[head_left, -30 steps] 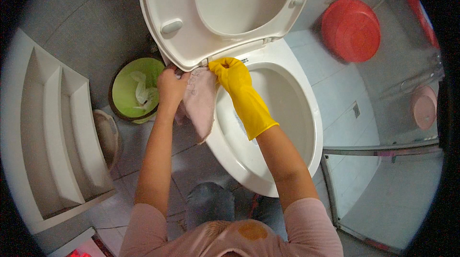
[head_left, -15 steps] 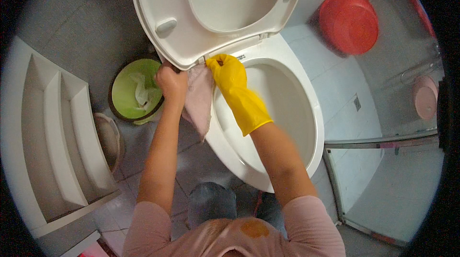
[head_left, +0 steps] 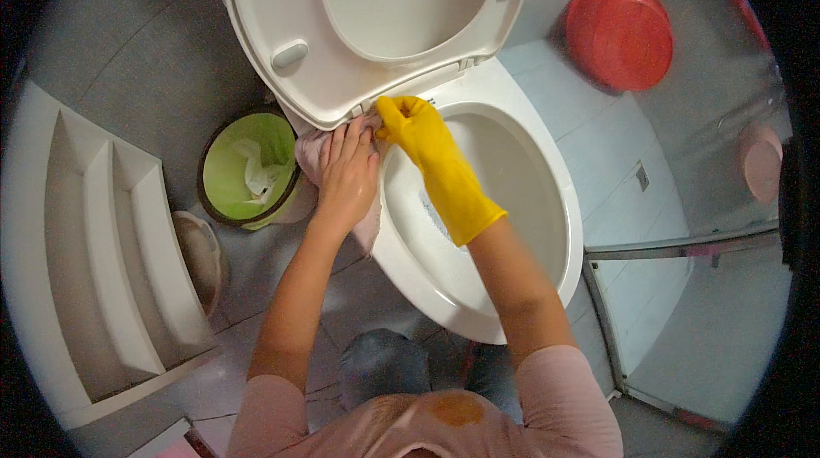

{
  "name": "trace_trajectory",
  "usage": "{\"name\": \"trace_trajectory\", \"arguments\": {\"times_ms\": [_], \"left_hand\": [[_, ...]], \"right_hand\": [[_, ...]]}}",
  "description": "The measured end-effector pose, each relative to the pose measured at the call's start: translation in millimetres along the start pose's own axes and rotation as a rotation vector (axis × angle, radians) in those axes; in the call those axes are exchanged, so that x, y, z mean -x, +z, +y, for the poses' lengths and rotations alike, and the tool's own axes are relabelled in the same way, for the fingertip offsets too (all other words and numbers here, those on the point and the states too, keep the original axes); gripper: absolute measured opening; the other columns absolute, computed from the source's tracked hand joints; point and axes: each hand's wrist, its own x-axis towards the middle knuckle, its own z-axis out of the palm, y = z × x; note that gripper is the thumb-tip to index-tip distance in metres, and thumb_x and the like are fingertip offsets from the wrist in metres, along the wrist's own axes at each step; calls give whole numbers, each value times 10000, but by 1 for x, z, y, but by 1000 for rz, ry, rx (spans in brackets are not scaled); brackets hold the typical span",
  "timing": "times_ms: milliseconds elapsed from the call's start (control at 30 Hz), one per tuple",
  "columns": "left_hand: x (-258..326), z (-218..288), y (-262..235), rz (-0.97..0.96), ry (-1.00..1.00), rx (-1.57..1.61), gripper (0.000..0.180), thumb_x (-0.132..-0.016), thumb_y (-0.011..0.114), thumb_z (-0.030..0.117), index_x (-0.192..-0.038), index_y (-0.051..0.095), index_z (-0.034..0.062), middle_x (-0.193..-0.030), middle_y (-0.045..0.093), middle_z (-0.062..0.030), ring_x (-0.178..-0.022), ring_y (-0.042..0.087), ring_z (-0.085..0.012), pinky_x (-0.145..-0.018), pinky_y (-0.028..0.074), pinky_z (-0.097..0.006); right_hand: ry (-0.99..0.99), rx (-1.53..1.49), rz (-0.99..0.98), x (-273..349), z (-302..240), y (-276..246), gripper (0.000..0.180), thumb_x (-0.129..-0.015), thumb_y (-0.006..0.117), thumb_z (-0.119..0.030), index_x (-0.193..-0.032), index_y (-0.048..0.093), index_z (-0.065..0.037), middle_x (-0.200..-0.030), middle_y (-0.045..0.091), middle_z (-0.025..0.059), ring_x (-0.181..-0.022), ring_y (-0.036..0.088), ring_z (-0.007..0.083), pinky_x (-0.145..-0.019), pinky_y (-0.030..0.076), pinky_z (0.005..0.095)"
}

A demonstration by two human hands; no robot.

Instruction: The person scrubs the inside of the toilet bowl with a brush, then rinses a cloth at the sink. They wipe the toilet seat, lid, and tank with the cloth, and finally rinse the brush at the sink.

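Observation:
My bare left hand [head_left: 348,174] presses down with stretched fingers on a pink cloth [head_left: 309,152] draped over the left rim of the white toilet bowl [head_left: 565,210]. Beside it, my right hand [head_left: 403,122], in a yellow rubber glove [head_left: 444,176], is closed in a pinch at the cloth's upper end, near the hinge. Part of the cloth lies hidden under my left hand. The toilet seat and lid [head_left: 290,91] stand raised just above both hands.
A green-lined waste bin [head_left: 235,176] with crumpled tissue stands left of the toilet. White shelves [head_left: 128,261] and a pale basin [head_left: 201,257] are farther left. On the right are a red basin [head_left: 619,35], a floor drain [head_left: 641,176] and a glass shower enclosure [head_left: 709,330].
My left hand has moved right from the bowl's outer left edge, going from a closed grip to flat fingers on the cloth. The right hand stays near the hinge.

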Motion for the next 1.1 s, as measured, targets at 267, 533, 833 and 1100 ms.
{"name": "trace_trajectory", "arguments": {"times_ms": [267, 533, 833, 1100], "left_hand": [[-3, 2, 2, 16, 47, -24, 390, -837, 530, 139, -1188, 521, -32, -1286, 494, -142, -1164, 430, -360, -1025, 304, -463], [0, -1, -8, 8, 32, -91, 365, -830, 536, 111, -1159, 532, -49, -1206, 516, -170, -1078, 461, -357, -952, 360, -464], [4, 4, -7, 65, -44, 69, 295, -809, 567, 71, -1093, 597, 2, -1177, 542, -174, -1112, 480, -363, -966, 385, -420], [62, -7, -13, 208, -344, 512, 118, -883, 544, 59, -963, 610, 3, -900, 626, -118, -843, 591, -247, -770, 464, -353]], "right_hand": [[132, -184, -93, 63, -55, -51, 339, -918, 556, -305, -1069, 627, -9, -968, 664, 91, -858, 624, 160, -774, 487, 271], [246, -36, -117, 122, -78, -111, 336, -936, 528, -325, -1119, 621, -59, -984, 656, 59, -909, 597, 118, -819, 454, 254], [228, -77, -417, 136, -77, -83, 305, -943, 527, -294, -1105, 621, -53, -963, 667, 52, -848, 605, 120, -774, 471, 243], [200, -51, -492, 162, -91, -83, 323, -957, 511, -251, -1163, 580, -12, -994, 659, 68, -894, 603, 118, -809, 473, 261]]}}
